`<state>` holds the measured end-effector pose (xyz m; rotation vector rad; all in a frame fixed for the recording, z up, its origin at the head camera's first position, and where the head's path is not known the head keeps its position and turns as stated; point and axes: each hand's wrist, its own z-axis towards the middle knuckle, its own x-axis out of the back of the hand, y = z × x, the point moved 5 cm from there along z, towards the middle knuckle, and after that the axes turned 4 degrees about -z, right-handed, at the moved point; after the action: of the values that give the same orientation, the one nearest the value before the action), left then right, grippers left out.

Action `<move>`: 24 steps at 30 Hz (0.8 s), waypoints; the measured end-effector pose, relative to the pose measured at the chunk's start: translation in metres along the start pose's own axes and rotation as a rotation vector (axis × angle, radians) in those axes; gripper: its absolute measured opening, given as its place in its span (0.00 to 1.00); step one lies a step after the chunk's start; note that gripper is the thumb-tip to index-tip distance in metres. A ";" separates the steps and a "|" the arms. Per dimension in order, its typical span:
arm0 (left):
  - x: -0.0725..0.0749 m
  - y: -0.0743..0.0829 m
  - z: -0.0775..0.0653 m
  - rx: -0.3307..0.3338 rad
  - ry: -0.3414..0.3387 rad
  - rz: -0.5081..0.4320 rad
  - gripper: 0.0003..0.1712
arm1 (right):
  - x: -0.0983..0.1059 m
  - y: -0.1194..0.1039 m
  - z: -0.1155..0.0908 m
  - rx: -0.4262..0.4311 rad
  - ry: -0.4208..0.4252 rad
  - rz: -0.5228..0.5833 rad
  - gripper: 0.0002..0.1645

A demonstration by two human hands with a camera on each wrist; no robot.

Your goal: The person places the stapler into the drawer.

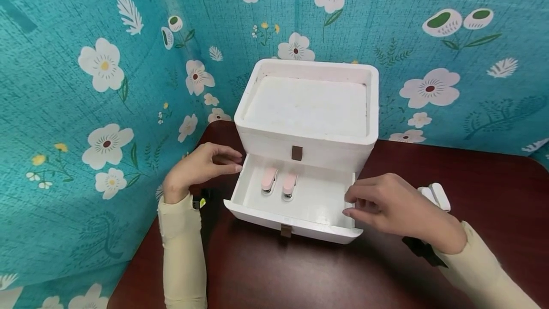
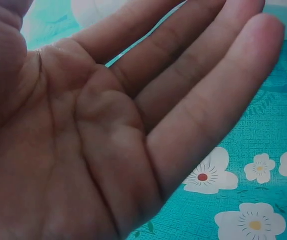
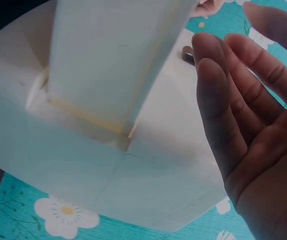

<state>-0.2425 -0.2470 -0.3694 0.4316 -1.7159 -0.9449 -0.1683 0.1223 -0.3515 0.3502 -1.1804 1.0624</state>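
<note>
left hand (image 1: 200, 168) and right hand (image 1: 392, 206), empty and loose, flank the drawer (image 1: 321, 206), likely pulled out to expose pink staplers (image 1: 269, 178).

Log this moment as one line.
drawer: open | contents: two pink staplers | left hand: empty, at drawer's left side | right hand: empty, at its right side

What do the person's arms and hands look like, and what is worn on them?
Both the left hand and right hand are gloveless. Long, plain cream sleeves reach the wrists. Black gear with a bright yellow-green spot shows at the left wrist; black gear also shows beneath the right.
</note>
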 end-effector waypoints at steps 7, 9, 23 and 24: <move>-0.011 0.004 -0.002 0.041 -0.068 0.033 0.31 | -0.009 0.005 -0.010 -0.069 -0.101 0.048 0.18; -0.013 0.004 -0.002 0.052 -0.074 0.035 0.31 | -0.012 0.005 -0.012 -0.066 -0.120 0.059 0.19; -0.015 0.008 0.003 0.010 -0.041 0.106 0.25 | -0.024 0.001 -0.018 0.000 -0.147 0.013 0.23; -0.015 0.008 0.003 0.003 -0.038 0.111 0.24 | -0.024 0.001 -0.018 0.010 -0.138 0.008 0.23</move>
<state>-0.2386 -0.2301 -0.3729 0.3189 -1.7577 -0.8753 -0.1586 0.1236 -0.3798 0.4321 -1.3010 1.0647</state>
